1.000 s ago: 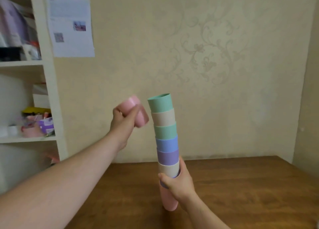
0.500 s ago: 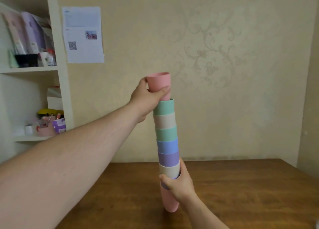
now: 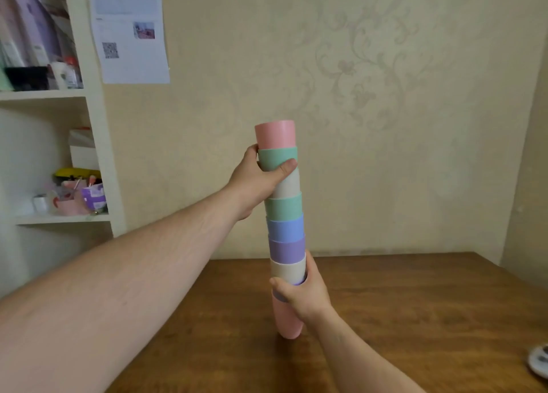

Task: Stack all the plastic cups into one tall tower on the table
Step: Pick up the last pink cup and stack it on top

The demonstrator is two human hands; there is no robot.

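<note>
A tall tower of nested plastic cups [image 3: 285, 229] stands upright on the wooden table [image 3: 400, 303]. A pink cup [image 3: 275, 134] sits on top, above green, beige, green, blue, purple and beige cups, with a pink cup [image 3: 286, 321] at the bottom. My left hand [image 3: 258, 179] is wrapped around the upper green and beige cups, just under the top pink cup. Around the tower's lower part, over a purple cup, my right hand [image 3: 305, 294] keeps its grip.
A white shelf unit [image 3: 89, 111] with boxes, bottles and small containers stands at the left against the wall. A paper sheet [image 3: 130, 30] is stuck on the wall. A small round object [image 3: 539, 360] lies at the table's right edge.
My left hand brought the pink cup onto the tower's top, pushed it down into the green cup, then slid down to grip the cups below it. My right hand stayed put.
</note>
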